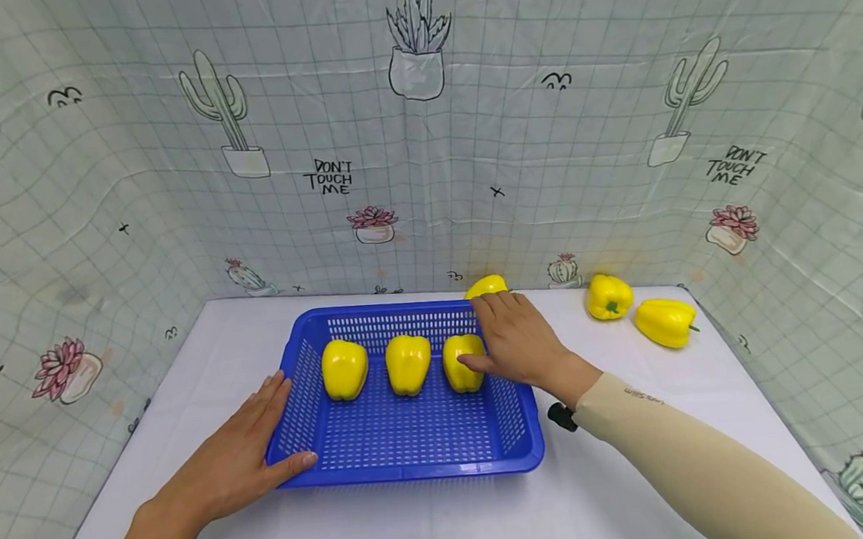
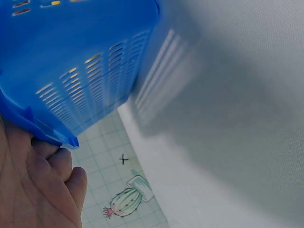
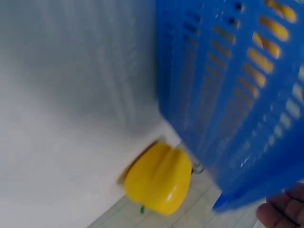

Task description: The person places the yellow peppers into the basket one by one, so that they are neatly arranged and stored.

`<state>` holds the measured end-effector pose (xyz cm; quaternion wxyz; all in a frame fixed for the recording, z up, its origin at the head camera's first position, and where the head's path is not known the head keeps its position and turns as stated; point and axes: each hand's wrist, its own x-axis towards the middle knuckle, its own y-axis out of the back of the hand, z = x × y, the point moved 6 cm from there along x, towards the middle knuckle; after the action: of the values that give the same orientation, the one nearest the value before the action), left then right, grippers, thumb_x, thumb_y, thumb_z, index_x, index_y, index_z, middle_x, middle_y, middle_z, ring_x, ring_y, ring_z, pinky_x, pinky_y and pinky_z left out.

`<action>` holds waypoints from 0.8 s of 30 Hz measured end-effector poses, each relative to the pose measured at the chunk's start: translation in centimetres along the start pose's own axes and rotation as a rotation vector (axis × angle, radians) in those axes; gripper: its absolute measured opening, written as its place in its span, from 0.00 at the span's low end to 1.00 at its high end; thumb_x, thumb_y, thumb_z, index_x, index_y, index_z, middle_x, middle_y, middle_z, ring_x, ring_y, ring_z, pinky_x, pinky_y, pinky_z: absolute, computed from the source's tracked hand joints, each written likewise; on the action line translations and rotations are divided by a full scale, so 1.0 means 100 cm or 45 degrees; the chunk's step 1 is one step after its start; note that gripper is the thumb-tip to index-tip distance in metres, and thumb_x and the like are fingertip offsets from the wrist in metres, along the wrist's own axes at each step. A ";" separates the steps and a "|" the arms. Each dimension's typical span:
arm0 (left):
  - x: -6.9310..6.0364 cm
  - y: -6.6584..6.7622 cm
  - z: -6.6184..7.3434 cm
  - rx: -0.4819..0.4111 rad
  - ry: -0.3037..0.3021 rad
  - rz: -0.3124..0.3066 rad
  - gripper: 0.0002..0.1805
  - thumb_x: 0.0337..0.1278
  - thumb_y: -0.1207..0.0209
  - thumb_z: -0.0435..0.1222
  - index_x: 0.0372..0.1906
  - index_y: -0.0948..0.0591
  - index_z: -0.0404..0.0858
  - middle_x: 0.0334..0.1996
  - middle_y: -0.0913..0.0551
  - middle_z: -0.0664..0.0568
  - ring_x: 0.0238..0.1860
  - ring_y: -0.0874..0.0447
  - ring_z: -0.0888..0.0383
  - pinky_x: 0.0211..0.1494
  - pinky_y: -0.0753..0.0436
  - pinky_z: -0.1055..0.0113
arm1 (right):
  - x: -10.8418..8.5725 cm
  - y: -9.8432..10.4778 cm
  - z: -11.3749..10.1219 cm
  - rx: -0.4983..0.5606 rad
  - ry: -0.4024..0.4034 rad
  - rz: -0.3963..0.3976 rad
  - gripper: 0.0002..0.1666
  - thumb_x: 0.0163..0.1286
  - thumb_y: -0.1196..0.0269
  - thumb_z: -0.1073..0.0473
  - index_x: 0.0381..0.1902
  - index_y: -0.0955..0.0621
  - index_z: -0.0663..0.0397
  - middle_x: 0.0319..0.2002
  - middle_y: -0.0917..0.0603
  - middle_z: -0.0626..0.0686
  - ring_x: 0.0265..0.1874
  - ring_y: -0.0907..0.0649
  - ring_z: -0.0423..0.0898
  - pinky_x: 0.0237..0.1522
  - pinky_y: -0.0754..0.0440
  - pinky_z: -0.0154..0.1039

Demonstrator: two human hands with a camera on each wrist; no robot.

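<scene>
A blue plastic basket point(image 1: 413, 438) with slotted walls sits on the white-covered table, three yellow bell peppers in a row inside: a left one point(image 1: 345, 370), a middle one point(image 1: 409, 364) and a right one point(image 1: 459, 364). My left hand point(image 1: 237, 450) holds the basket's left rim, thumb over the front left corner; in the left wrist view its fingers bend beneath the rim. At the back right my right hand point(image 1: 523, 342) grips the rim, its thumb inside. That thumb overlaps the right pepper; whether they touch I cannot tell.
Behind the basket's back right corner lies another yellow pepper point(image 1: 487, 286), partly hidden. Two more, one pepper point(image 1: 609, 297) and a second pepper point(image 1: 665, 323), rest at the table's far right. A cactus-print grid curtain point(image 1: 425, 178) encloses the back and sides.
</scene>
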<state>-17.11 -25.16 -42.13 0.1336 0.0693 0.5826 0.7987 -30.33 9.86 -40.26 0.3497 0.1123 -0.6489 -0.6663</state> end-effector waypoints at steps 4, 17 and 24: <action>-0.001 0.000 0.000 -0.005 0.007 -0.001 0.60 0.64 0.41 0.69 0.84 0.46 0.32 0.85 0.48 0.36 0.82 0.44 0.32 0.79 0.35 0.33 | -0.010 0.012 0.029 -0.002 -0.090 0.107 0.45 0.73 0.36 0.31 0.66 0.27 0.65 0.56 0.18 0.64 0.55 0.19 0.62 0.60 0.17 0.57; 0.000 0.000 0.000 0.009 -0.010 0.013 0.59 0.65 0.42 0.69 0.84 0.46 0.33 0.85 0.48 0.36 0.82 0.45 0.33 0.79 0.36 0.34 | -0.069 0.003 0.147 -0.144 -0.425 0.073 0.42 0.70 0.31 0.44 0.66 0.29 0.74 0.59 0.22 0.71 0.57 0.23 0.69 0.59 0.22 0.65; 0.000 0.000 -0.001 0.013 -0.010 0.008 0.60 0.65 0.43 0.70 0.84 0.46 0.33 0.85 0.48 0.37 0.82 0.45 0.33 0.79 0.36 0.34 | -0.108 -0.010 0.198 -0.211 -0.524 -0.066 0.42 0.68 0.29 0.47 0.60 0.31 0.78 0.55 0.24 0.75 0.54 0.26 0.72 0.54 0.25 0.68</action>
<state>-17.11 -25.23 -42.10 0.1331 0.0750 0.5858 0.7959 -34.69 31.93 -41.83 0.2009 -0.0386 -0.6464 -0.7351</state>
